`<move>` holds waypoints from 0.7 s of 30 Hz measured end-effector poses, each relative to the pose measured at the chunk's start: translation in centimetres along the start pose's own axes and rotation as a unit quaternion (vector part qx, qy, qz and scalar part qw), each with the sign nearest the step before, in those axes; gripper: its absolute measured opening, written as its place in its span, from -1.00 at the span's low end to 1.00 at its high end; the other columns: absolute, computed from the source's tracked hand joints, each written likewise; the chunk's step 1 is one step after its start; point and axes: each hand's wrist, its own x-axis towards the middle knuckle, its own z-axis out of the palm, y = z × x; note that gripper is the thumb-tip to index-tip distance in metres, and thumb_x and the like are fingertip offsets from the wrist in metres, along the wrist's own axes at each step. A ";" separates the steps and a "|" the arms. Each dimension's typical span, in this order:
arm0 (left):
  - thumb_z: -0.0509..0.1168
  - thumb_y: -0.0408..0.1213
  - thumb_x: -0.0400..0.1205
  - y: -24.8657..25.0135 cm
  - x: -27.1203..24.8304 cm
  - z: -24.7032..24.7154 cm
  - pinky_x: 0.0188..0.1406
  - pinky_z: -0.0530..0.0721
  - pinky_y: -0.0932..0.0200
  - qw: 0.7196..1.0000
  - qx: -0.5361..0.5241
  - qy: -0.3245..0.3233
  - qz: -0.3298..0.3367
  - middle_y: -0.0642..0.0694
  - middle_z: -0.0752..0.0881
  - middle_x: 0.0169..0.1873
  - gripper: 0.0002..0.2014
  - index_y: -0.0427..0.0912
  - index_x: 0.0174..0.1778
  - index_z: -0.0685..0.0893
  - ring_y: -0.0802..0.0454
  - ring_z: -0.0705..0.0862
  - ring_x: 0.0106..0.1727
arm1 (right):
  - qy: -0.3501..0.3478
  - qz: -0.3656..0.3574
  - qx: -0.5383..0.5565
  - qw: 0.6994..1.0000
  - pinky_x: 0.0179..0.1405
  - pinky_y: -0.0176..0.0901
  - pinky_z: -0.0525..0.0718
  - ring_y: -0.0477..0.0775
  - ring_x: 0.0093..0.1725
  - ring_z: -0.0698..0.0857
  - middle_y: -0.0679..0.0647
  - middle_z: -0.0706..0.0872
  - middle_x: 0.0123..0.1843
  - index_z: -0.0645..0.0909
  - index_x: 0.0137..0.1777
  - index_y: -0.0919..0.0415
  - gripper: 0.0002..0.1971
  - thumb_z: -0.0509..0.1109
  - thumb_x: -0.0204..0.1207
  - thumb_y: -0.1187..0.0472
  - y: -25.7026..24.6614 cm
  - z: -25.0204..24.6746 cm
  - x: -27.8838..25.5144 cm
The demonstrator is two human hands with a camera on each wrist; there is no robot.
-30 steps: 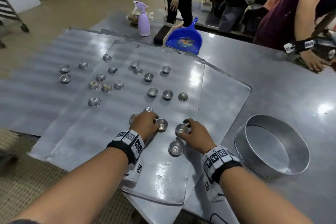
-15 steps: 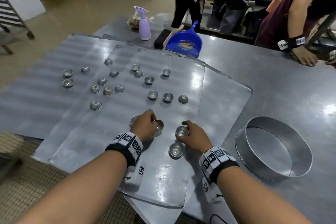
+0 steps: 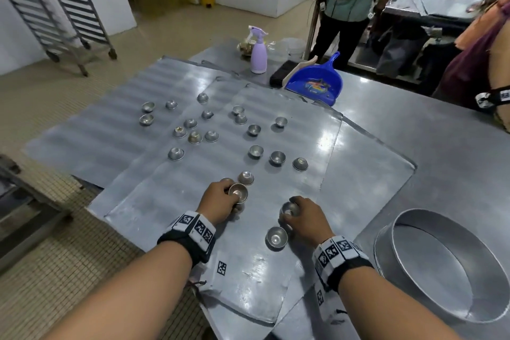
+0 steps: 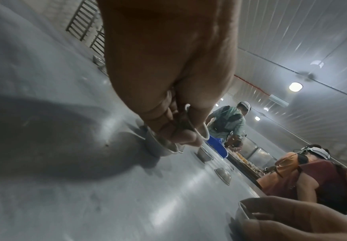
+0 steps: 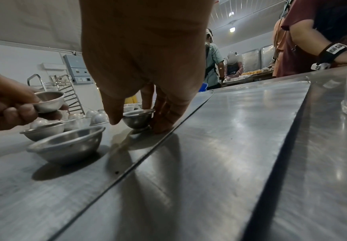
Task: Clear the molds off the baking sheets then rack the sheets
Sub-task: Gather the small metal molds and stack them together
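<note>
L hand (image 3: 220, 201) fingers pinching a raised mold (image 3: 238, 192) — R hand (image 3: 306, 219) fingers round another mold (image 3: 288, 209) on sheet (image 3: 171, 201).

Lilac spray bottle (image 3: 258, 56) upright beside blue dustpan (image 3: 317, 83) (brush alongside); round cake ring (image 3: 447, 265) right.

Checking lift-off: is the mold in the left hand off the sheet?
Off: left hand holds the mold clear above the baking sheet.

Scattered molds (image 3: 255, 152) ahead; ring pan (image 3: 441, 262) rightward.
</note>
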 end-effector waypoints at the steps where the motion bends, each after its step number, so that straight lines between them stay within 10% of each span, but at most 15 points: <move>1: 0.25 -0.55 0.61 -0.1 -0.3 0.1 -0.48 0.69 0.04 1.000 -0.026 0.004 -0.011 -0.21 0.70 -0.44 -0.85 -0.25 -0.13 0.68 -0.10 0.68 -0.50 | 0.003 -0.001 0.010 1.000 0.04 -0.03 0.66 0.15 0.03 0.68 0.07 0.71 0.09 0.66 0.14 0.07 -0.67 0.51 0.37 0.09 0.1 -0.1 0.0; 11: 0.23 -0.62 0.61 -0.7 -1.6 1.0 -0.07 0.79 -0.30 0.987 -0.144 0.063 -0.040 -0.35 0.71 -0.23 -0.82 -0.49 0.05 0.71 -0.07 0.80 -0.41 | 0.014 -0.058 0.082 0.995 0.27 -0.09 0.59 0.14 0.29 0.67 0.09 0.71 0.35 0.52 0.52 0.12 -0.39 0.53 0.49 0.00 -1.8 0.0 -0.4; 21: 0.38 -0.59 0.60 -0.7 -2.8 0.8 0.01 0.82 0.09 0.965 -0.256 -0.047 -0.041 -0.48 0.79 0.00 -0.82 -0.48 0.10 0.75 -0.26 0.83 0.01 | -0.001 -0.171 0.106 0.980 0.06 -0.30 0.57 -0.10 0.17 0.71 -0.08 0.76 0.25 0.56 0.48 -0.01 -0.43 0.54 0.48 -0.08 -6.6 0.8 -1.7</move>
